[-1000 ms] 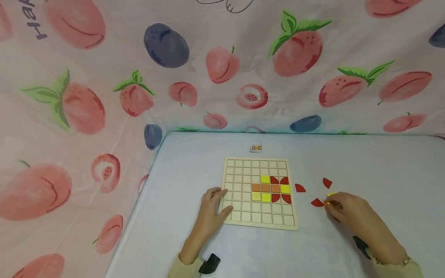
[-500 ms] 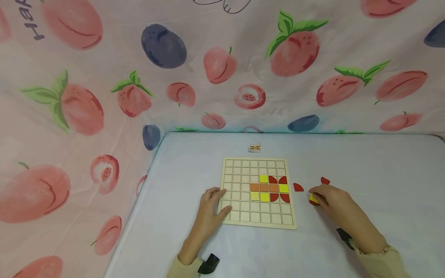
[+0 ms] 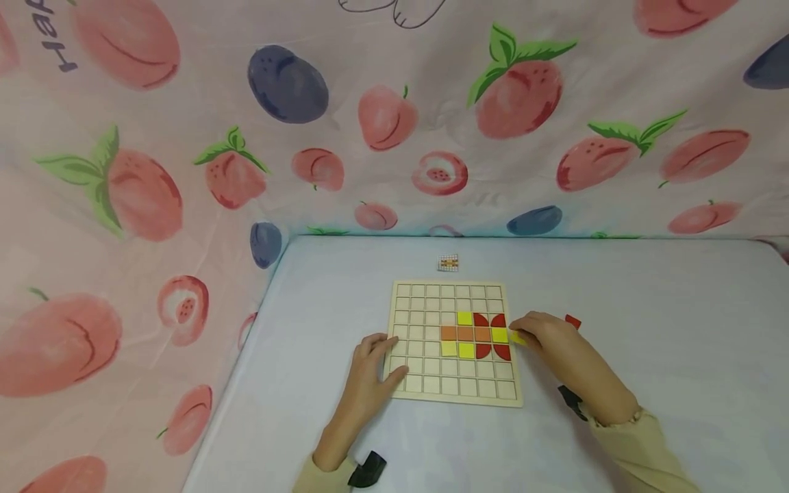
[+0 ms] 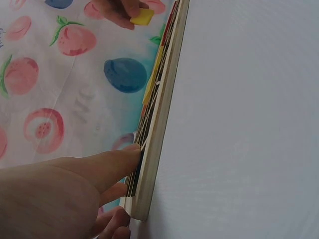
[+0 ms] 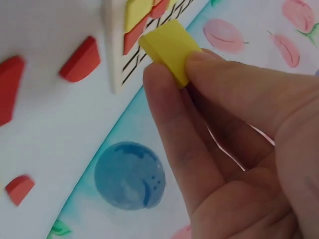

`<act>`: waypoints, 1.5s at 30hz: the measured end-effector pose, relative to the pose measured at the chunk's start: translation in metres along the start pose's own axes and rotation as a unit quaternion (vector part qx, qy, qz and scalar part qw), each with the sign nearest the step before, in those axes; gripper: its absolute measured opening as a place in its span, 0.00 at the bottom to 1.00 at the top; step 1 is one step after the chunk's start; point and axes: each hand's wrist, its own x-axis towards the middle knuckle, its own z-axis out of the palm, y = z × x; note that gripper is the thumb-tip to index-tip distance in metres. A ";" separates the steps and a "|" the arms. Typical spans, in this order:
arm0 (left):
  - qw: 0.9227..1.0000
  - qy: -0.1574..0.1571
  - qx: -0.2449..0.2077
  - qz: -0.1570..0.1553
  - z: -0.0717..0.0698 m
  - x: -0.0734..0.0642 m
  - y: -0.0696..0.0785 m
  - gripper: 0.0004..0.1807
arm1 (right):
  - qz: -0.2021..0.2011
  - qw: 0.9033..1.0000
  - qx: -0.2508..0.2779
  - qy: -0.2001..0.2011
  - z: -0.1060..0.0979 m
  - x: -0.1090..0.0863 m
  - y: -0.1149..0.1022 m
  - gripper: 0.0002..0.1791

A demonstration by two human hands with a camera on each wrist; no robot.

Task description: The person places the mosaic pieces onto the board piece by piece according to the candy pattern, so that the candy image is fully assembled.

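- Head view: over the last second, your right hand (image 3: 555, 342) has moved left, pinching a yellow tile (image 3: 519, 338), and is now at the right edge of the board (image 3: 452, 388). That puts the tile next to the grid, though it is not yet in a cell; whether it touches the rim you can't tell from here.
- Same view: your left hand (image 3: 372, 370) has stayed put, thumb and fingers spread, resting on the board's left edge. The board lies flat on the white counter (image 3: 333, 287), a pale, wood-like square ruled into cells. Orange squares (image 3: 465, 333), more yellow squares (image 3: 466, 350) and red quarter-circles (image 3: 483, 351) sit in it.
- Left wrist view: you see the board nearly edge-on, a thin slab with a raised, smooth rim. Your left thumb touches it; your right hand holds the tile beyond.
- Right wrist view: your thumb and a fingertip pinch the tile, a thick, matte block with crisp corners. Three loose red wedges (image 5: 80, 60), flat-sided with one curved edge, lie on the counter.
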 end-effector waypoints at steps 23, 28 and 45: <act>1.000 -0.001 0.003 -0.002 0.000 -0.001 0.000 0.28 | -0.054 0.997 0.047 -0.011 0.013 0.049 -0.041 0.09; 1.000 -0.001 0.003 0.000 0.001 0.000 -0.001 0.28 | -0.040 0.997 0.062 -0.016 0.018 0.057 -0.046 0.09; 1.000 -0.002 0.006 -0.008 0.000 0.000 0.001 0.29 | -0.007 0.996 0.080 -0.033 0.044 0.078 -0.047 0.09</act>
